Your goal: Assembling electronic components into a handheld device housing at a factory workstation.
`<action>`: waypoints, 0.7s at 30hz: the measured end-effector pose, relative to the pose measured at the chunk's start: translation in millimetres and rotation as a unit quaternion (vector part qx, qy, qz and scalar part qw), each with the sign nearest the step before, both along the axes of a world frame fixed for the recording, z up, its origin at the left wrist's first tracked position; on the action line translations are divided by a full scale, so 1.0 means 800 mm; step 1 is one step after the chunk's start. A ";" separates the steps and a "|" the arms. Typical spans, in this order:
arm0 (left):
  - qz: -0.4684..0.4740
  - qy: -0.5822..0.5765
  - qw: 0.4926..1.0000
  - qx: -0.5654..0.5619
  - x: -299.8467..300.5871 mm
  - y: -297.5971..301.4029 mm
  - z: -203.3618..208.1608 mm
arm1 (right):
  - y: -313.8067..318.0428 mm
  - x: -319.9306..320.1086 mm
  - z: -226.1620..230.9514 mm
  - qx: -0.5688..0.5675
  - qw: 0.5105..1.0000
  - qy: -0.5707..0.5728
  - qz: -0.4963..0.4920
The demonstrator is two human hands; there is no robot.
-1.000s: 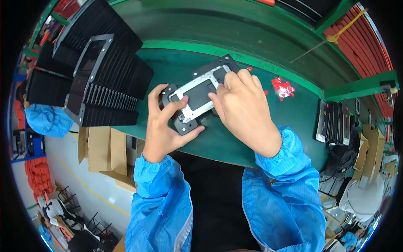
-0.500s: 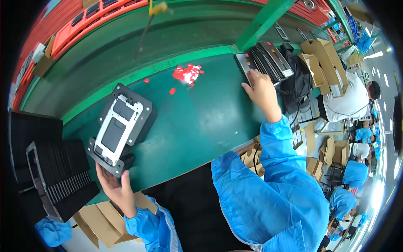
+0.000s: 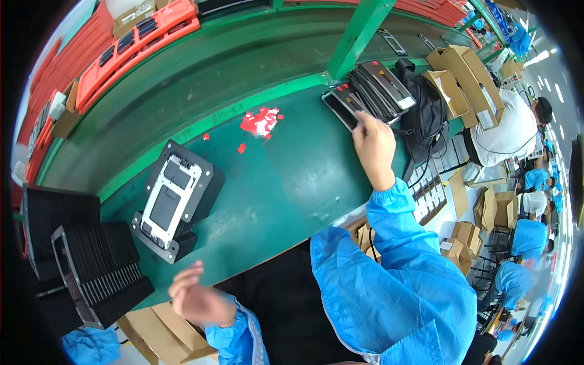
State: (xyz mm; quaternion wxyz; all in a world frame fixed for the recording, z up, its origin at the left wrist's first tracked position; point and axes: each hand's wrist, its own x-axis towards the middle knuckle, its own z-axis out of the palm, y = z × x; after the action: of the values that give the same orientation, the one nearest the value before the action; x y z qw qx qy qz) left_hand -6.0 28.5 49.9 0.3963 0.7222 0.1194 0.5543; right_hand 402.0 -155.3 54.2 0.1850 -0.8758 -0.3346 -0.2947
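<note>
My right hand (image 3: 374, 151) has its fingers closed on the near edge of a dark phone-sized frame (image 3: 342, 107), which leans away from a row of similar dark flat pieces (image 3: 378, 91). At the table's front edge, my left hand (image 3: 204, 302) is blurred and holds nothing, its fingers loosely apart. Just beyond it a black block-shaped fixture (image 3: 207, 188) stands on the green table (image 3: 274, 188). A white-and-grey phone housing (image 3: 165, 204) lies tilted on this fixture, touched by neither hand.
Small red and white scraps (image 3: 260, 123) lie on the table. A black slotted rack (image 3: 100, 267) stands at left. Beside the dark pieces are a black bag (image 3: 424, 109) and cardboard boxes (image 3: 465, 79). A green post (image 3: 359, 39) rises behind. Other people sit at far right.
My left hand has let go of the fixture and drawn back toward me. My right hand now grips the end frame, which has tipped away from the row. The view has shifted slightly.
</note>
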 end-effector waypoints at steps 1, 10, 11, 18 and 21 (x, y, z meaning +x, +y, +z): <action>-0.007 -0.005 1.000 0.003 0.004 -0.002 -0.003 | 0.000 -0.006 0.004 0.018 1.000 0.010 0.003; -0.272 0.060 0.910 -0.308 0.112 -0.062 0.023 | 0.043 -0.222 0.055 0.187 0.824 0.235 0.480; -0.316 0.044 0.918 -0.237 0.114 -0.059 0.010 | 0.048 -0.235 0.059 0.175 0.765 0.266 0.560; -0.233 0.235 0.934 -0.137 0.091 -0.050 0.003 | 0.089 -0.240 0.078 0.310 0.605 0.580 0.449; -0.172 0.280 0.944 -0.044 0.076 -0.054 -0.023 | 0.099 -0.241 0.075 0.302 0.527 0.630 0.483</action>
State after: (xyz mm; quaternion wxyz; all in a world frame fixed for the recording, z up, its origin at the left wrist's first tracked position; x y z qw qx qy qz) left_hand 54.4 -14.3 31.5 0.4677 0.8395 0.1232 0.2476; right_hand 209.5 -76.3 113.9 0.7153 -0.4302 -0.3937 0.3850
